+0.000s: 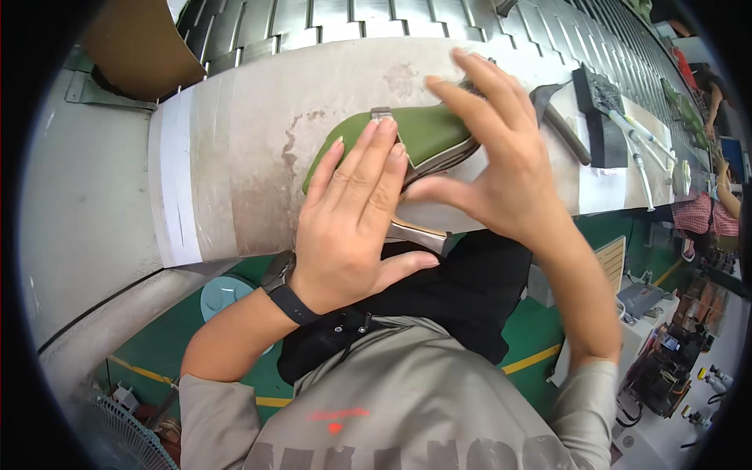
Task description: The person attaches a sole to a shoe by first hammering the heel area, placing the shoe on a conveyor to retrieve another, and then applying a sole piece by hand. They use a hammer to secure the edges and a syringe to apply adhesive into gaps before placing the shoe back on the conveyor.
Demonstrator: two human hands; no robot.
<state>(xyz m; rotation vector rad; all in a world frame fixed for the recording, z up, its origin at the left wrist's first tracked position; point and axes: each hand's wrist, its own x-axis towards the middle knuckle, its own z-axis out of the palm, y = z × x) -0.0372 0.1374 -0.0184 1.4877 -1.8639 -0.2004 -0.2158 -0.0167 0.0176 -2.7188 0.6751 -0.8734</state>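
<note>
A green high-heeled shoe (431,129) lies on its side on the pale, stained bench in front of me. Its slim heel (423,234) points toward my body, and a small grey-brown piece (381,113) sits at its upper edge. My left hand (345,211) rests on the shoe with its fingers stretched out flat and its thumb apart. Over the shoe's right part, my right hand (501,149) is spread open, thumb and fingers on either side of it. The fingers are slightly blurred, and whether they touch the shoe I cannot tell.
To the right on the bench (258,102) are a hammer (562,129) and a black block (599,117) with several thin white tools. A slatted metal conveyor (313,19) runs behind. A brown curved sheet (141,43) stands far left, a light-blue stool (223,296) below.
</note>
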